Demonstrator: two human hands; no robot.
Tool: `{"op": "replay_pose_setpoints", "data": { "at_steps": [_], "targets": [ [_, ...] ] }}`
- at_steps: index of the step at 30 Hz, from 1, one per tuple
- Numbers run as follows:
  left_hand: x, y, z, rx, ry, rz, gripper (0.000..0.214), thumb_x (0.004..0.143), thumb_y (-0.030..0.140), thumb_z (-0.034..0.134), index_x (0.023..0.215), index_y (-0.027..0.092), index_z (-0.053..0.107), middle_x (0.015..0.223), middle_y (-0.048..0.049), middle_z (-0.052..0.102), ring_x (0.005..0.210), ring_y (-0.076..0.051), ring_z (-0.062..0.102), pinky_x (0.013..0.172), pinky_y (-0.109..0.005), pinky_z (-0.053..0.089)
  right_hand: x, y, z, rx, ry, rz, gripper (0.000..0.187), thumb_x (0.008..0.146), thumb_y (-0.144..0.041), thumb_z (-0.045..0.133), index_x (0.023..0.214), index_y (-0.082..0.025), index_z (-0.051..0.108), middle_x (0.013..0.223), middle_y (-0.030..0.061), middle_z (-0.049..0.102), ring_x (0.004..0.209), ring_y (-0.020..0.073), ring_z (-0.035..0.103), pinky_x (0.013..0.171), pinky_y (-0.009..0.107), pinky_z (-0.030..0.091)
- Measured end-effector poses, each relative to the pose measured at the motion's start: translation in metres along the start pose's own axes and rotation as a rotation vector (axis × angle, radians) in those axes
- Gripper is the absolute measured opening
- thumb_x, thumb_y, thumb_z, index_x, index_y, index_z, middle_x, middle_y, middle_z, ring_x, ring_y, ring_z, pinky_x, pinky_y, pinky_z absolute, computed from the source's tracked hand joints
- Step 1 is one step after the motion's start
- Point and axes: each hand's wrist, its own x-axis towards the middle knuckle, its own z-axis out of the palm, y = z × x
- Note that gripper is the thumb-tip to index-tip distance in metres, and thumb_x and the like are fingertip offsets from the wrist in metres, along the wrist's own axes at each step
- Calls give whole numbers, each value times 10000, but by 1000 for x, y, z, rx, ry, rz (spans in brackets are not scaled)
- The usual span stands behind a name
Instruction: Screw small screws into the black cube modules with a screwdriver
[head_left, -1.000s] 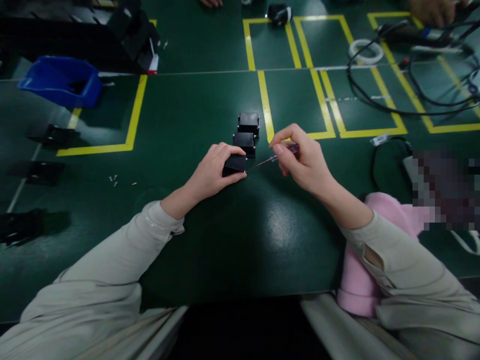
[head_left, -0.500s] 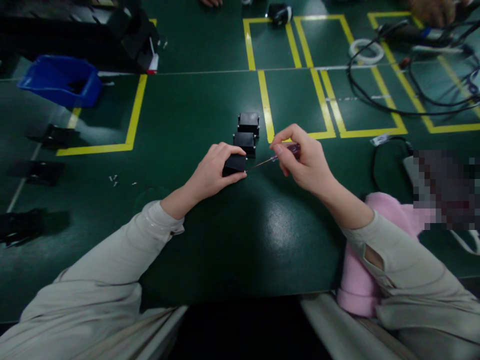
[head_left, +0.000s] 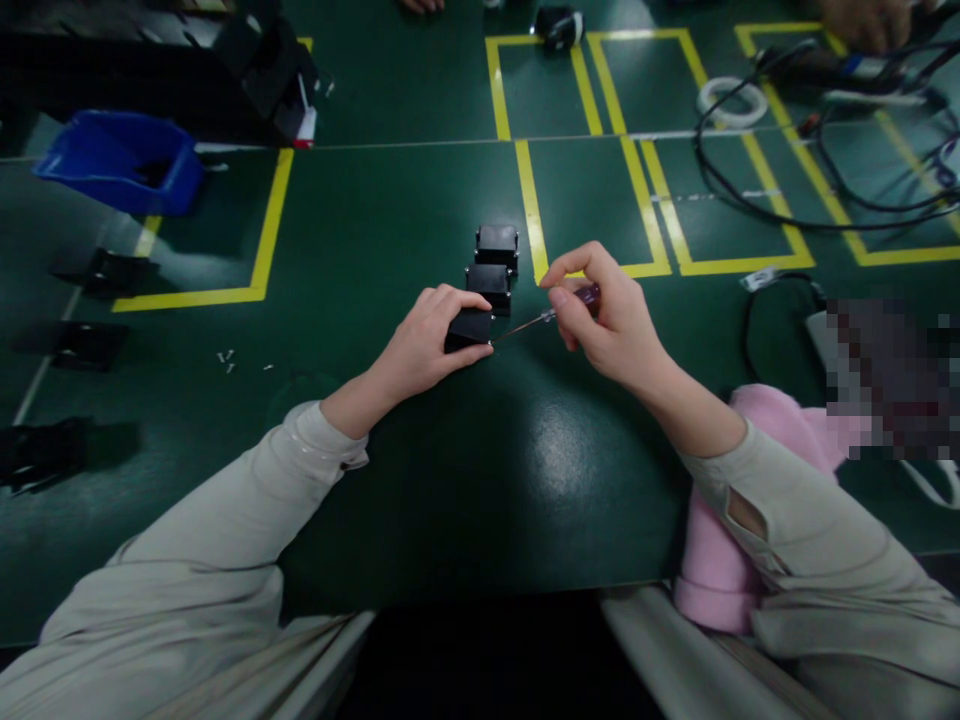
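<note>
Left fingers (head_left: 470,297) clamped on block (head_left: 469,328), right fingers (head_left: 576,304) gripping screwdriver (head_left: 588,297), tip at corner: looks unfinished! Two farther blocks (head_left: 489,280) seemingly screwed, loose screws (head_left: 230,367) on counter (head_left: 420,480).

Dark green tabletop (head_left: 420,520) with yellow outlines (head_left: 275,220) and a pale glare (head_left: 556,450).

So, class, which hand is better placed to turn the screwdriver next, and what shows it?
The right hand, I'd judge: it holds the screwdriver, whose shaft points toward the black block gripped by the left hand. Holding that block keeps the left hand occupied.
</note>
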Motion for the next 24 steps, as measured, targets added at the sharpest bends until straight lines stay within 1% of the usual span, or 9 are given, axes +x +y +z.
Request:
{"op": "replay_pose_setpoints", "data": {
  "at_steps": [2,4,8,12,15,17,20,21,24],
  "targets": [
    [0,-1,0,1,-1,-2,417,923,434,644,1256,197,559,1201,-85,598,1120,-274,532,969,-396,421,0,0,0,-8,-1,5,35,980,-214,503,1013,-217,512,626,-80,473,503,67,423,526,257,324],
    [0,-1,0,0,2,0,421,919,431,651,1256,196,560,1200,-85,598,1118,-275,532,965,-393,423,0,0,0,-3,-3,13,35,990,-253,507,998,-220,512,614,-84,467,489,65,426,521,257,325],
    [0,0,0,-2,12,15,423,916,425,660,1251,185,567,1182,-86,601,1099,-269,534,959,-385,426,0,2,0,-2,-4,18,136,996,-334,518,929,-216,515,638,-75,475,480,52,433,501,252,316],
    [0,0,0,3,15,19,412,919,416,662,1246,183,571,1185,-86,604,1103,-268,538,964,-384,425,0,1,0,-6,2,-4,36,984,-248,501,994,-216,511,637,-78,463,496,61,417,515,254,320],
    [0,-1,1,8,15,19,414,921,414,662,1252,183,567,1193,-86,603,1109,-267,537,968,-384,424,0,1,0,-9,-1,-12,50,975,-227,508,1023,-213,512,614,-87,446,495,65,414,521,257,322],
    [-1,-1,1,8,17,19,416,921,414,664,1254,185,565,1197,-85,602,1111,-266,537,966,-382,426,0,1,0,5,-3,7,62,991,-277,508,996,-215,514,613,-86,457,485,61,431,510,255,322],
    [-1,-1,1,3,15,17,422,920,427,660,1254,189,564,1197,-83,602,1112,-266,538,965,-383,428,0,1,0,6,-9,36,153,1004,-353,508,934,-217,510,593,-88,452,453,53,435,486,251,308],
    [0,-1,1,2,12,15,423,920,432,658,1255,192,563,1198,-83,603,1114,-268,538,967,-386,427,0,1,0,1,-9,37,147,1005,-345,505,932,-218,509,589,-89,447,448,52,430,483,250,304],
    [0,-1,0,3,3,2,424,918,434,653,1258,199,557,1208,-84,602,1126,-273,536,975,-395,426,0,1,0,-13,-4,20,46,997,-266,489,987,-224,506,598,-88,443,464,62,415,499,255,310]
  ]
}}
